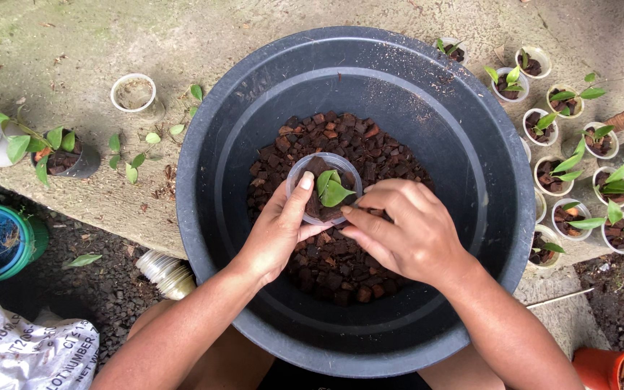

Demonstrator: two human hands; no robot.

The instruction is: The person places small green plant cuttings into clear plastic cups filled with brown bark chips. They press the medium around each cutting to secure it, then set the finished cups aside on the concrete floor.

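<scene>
Over the middle of the wide dark grey plastic tub [471, 180], your left hand [277, 235] is wrapped around a small clear plastic cup [324, 186], thumb up along its near rim and fingers under and behind it. Your right hand [406, 235] presses in from the other side, its fingertips curled at the cup's lip; whether they pinch anything there you cannot tell, as they hide the spot. Inside the cup stands a small green-leaved seedling [332, 189] among reddish-brown bark chips [341, 144], the same chips that lie heaped on the tub floor beneath.

The seedling looks loosely seated, so a firm push from your right fingertips could bend or snap its stem, or bury the leaves. The cup is thin-walled, and a hard squeeze from the left hand may buckle it and spill chips back into the tub. Tilting it toward you would likely tip the plant out.

The cup sits between both hands, held on the left and touched on the right, just above the heap.
</scene>
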